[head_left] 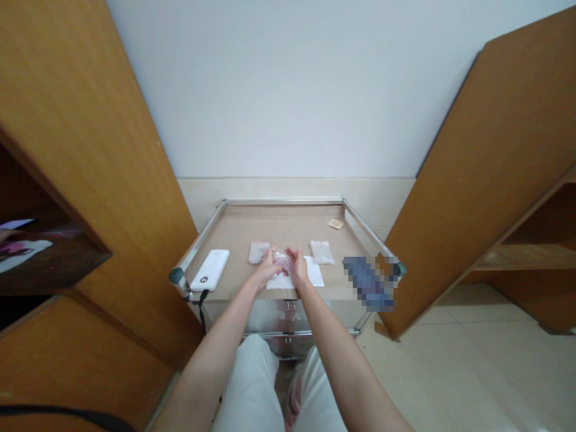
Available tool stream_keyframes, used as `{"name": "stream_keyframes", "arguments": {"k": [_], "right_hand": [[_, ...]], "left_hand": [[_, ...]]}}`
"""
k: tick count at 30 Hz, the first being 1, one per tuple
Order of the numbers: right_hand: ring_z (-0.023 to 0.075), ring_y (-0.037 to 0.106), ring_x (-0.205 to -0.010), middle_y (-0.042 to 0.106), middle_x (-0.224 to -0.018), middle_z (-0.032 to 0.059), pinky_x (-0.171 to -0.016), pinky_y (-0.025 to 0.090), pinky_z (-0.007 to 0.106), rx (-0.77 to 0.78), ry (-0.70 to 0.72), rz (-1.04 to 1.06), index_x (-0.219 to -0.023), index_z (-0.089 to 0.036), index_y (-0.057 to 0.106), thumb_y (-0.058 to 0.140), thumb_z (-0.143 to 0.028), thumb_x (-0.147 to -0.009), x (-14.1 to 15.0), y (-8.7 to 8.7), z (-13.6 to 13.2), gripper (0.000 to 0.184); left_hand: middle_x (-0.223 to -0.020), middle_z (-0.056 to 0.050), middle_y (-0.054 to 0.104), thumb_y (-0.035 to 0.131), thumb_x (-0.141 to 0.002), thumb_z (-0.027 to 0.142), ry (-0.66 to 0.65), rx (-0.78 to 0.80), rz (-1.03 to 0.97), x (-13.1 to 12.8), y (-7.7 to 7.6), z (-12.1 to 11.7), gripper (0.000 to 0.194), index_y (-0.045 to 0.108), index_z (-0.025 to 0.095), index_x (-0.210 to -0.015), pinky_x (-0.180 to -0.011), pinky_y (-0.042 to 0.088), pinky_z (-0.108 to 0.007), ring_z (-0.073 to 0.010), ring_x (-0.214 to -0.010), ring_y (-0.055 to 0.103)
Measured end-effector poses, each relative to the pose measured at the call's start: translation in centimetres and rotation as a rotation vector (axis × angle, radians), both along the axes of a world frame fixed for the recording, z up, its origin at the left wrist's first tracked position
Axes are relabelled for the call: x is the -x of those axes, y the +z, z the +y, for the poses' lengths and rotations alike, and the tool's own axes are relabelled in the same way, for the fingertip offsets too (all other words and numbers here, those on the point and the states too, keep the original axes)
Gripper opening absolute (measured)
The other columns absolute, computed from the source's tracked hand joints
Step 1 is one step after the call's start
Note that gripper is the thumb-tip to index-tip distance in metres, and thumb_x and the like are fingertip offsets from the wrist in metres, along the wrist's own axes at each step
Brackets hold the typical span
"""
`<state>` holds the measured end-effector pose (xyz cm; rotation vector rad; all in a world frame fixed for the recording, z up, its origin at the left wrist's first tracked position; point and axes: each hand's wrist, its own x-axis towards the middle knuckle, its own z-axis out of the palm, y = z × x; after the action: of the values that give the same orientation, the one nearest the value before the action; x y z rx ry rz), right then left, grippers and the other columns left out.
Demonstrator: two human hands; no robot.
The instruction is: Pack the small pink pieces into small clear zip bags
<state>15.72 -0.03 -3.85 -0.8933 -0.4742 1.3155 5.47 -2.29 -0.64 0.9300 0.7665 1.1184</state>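
Over the front middle of the tray, my left hand is closed on the near left edge of a crinkled clear plastic bag. My right hand stands on edge at the bag's right side, fingers stretched out and slightly apart; whether it touches the bag I cannot tell. Beneath both hands lies a white sheet of paper, with small reddish and dark marks or bits showing between my hands. A stack of clear bags rests left of my left hand, and another clear packet lies beyond my right hand.
The cardboard-lined tray has a raised metal rim. A white power bank with a black cable is at its left. A small tan card lies back right; a blurred-out blue item sits front right. Wooden cabinets flank both sides.
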Motion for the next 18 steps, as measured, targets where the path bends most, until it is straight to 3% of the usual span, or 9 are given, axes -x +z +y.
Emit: {"name": "stream_keyframes", "arguments": {"k": [2, 9, 18], "right_hand": [[0.0139, 0.059, -0.077, 0.065, -0.081, 0.0054, -0.07, 0.044, 0.027, 0.0, -0.004, -0.005, -0.072, -0.015, 0.061, 0.032, -0.038, -0.08, 0.0, -0.1, 0.1, 0.037], [0.0129, 0.059, -0.076, 0.066, -0.079, 0.0046, -0.072, 0.043, 0.026, -0.009, 0.012, 0.01, -0.073, -0.014, 0.061, 0.031, -0.037, -0.081, 0.0, -0.5, 0.4, 0.038], [0.0135, 0.059, -0.077, 0.065, -0.082, 0.0054, -0.072, 0.044, 0.027, -0.013, -0.002, -0.002, -0.073, -0.015, 0.061, 0.031, -0.037, -0.08, 0.0, -0.3, 0.2, 0.038]], "left_hand": [[-0.075, 0.002, 0.057, 0.049, -0.045, -0.009, -0.015, 0.009, 0.037, -0.2, 0.6, -0.4, 0.064, 0.043, 0.021, -0.101, -0.052, 0.037, -0.018, -0.0092, -0.059, 0.053], [-0.068, 0.0, 0.059, 0.055, -0.06, 0.01, -0.02, 0.008, -0.076, -0.7, 1.5, -0.8, 0.018, 0.055, 0.015, -0.077, -0.062, 0.038, -0.02, -0.0101, -0.065, 0.054], [-0.073, -0.002, 0.061, 0.059, -0.063, 0.016, 0.026, 0.0, -0.045, -0.6, 0.9, -0.4, 0.011, 0.06, 0.014, -0.073, -0.068, 0.038, -0.021, -0.0113, -0.071, 0.054]]}}
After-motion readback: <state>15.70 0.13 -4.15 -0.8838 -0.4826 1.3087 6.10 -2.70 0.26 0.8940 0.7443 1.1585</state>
